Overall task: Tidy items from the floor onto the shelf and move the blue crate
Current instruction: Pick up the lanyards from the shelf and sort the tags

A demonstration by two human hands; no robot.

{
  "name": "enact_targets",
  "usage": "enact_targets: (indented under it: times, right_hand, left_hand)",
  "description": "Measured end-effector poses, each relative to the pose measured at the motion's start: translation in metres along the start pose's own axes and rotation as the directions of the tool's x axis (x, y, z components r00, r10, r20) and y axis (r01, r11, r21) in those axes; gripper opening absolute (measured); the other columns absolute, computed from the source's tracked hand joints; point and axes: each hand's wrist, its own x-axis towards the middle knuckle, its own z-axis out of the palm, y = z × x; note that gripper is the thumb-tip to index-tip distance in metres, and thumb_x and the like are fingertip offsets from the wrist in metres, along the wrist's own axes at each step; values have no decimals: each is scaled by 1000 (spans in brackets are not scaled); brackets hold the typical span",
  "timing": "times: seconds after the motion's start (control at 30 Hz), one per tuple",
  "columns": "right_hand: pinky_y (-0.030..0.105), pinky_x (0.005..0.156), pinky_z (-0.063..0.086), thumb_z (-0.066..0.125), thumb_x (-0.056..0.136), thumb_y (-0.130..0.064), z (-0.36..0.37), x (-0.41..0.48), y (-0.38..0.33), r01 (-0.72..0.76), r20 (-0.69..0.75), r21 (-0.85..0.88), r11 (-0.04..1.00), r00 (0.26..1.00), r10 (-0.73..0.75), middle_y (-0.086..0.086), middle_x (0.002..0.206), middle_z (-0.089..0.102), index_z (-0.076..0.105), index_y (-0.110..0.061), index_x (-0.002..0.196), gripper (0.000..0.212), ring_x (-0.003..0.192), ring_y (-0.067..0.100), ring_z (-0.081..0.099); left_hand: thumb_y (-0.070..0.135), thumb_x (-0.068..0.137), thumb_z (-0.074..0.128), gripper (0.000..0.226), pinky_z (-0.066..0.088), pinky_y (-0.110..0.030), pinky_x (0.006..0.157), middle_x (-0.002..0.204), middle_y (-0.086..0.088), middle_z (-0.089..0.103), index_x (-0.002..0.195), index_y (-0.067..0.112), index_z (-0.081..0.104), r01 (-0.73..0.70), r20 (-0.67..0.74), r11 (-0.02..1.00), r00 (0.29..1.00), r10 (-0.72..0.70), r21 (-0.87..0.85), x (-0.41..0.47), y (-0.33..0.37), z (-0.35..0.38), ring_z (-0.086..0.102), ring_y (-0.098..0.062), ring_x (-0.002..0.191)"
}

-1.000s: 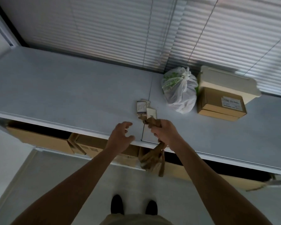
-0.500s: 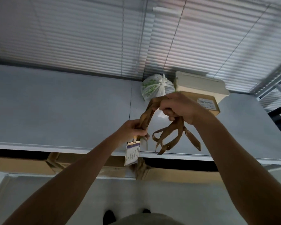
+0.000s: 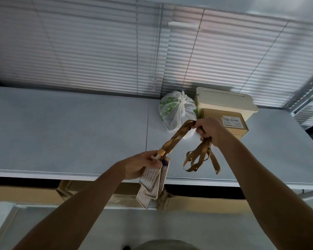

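From the head camera, you hold a bundle of tan lanyards [image 3: 175, 139] stretched between both hands above the shelf [image 3: 70, 134]. Your right hand [image 3: 209, 131] is closed in a fist around the straps, with the loose loops hanging below it, just above the shelf top. Your left hand [image 3: 143, 164] is curled shut around the clip end, and the badge cards [image 3: 151, 183] dangle under its fingers, over the shelf's front edge. Holding both ends probably keeps the straps from tangling and the cards together while you set them down.

The straps run through your right fist and come out at the thumb side. Behind it sit a tied plastic bag [image 3: 175, 110], a cream bin [image 3: 224, 101] and a cardboard box [image 3: 231, 120], so the bare shelf to the left looks like the place to put the bundle. The blue crate is not in view.
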Motion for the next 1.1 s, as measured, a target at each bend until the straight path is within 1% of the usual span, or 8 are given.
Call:
enact_targets:
  times: [0.27,0.37,0.43,0.53,0.6,0.67,0.83,1.1]
  right_hand:
    - [31,52,37,53,87,-6,9,26,41,-22,-133,-42,999,991,16,14,60,55,64,0,87,12,46,19,40]
    - [35,70,49,58,89,-22,21,25,61,43,-55,-285,958,997,-61,21,102,70,63,-8,107,23,76,24,63]
    - [36,83,47,60,87,-40,27,6,75,115,-98,-499,859,977,-188,7,116,60,58,-15,118,39,102,24,58]
    - [30,66,49,65,87,-38,42,-22,99,378,7,-620,687,879,-478,1,89,67,57,-22,90,18,78,16,62]
    - [28,60,51,70,86,-37,55,-41,107,282,210,-522,805,957,-199,1,74,72,61,-17,91,22,61,12,65]
    - [25,61,52,66,89,-35,62,-57,114,33,393,-335,942,913,108,3,73,74,67,-12,99,25,60,14,66]
    - [28,62,52,67,89,-11,47,-60,109,32,280,-37,999,960,-21,13,76,75,64,1,94,13,62,19,65]
    - [27,64,58,65,90,-13,62,-61,107,47,214,16,999,976,-50,12,82,78,61,-7,104,15,70,23,75]
  left_hand:
    - [11,88,61,31,50,-42,80,99,-8,67,118,15,65,84,-189,996,978,-86,-18,10,-8,-10,64,-25,89]
    - [6,91,60,25,55,-36,73,92,-8,71,113,15,67,44,-340,984,935,-102,-174,20,0,-13,69,-22,79]
    - [5,93,58,21,57,-35,66,85,-8,73,109,14,66,26,-404,963,904,-138,-270,26,6,-15,71,-21,73]
    - [6,93,57,16,58,-37,64,84,-9,74,103,14,68,-29,-493,928,853,-171,-372,37,13,-15,71,-23,76]
    - [6,92,59,16,58,-41,68,87,-10,74,105,12,67,-81,-544,904,820,-179,-420,45,15,-13,71,-25,81]
    - [8,91,62,21,58,-45,72,93,-12,74,111,11,66,-108,-567,891,803,-183,-440,51,14,-9,70,-26,86]
    - [11,91,63,19,58,-39,64,96,-11,71,109,13,64,-141,-566,898,813,-135,-417,51,6,-7,70,-26,84]
    - [4,91,59,29,59,-39,70,100,-11,70,118,14,63,-231,-540,912,842,13,-339,53,4,13,70,-25,84]
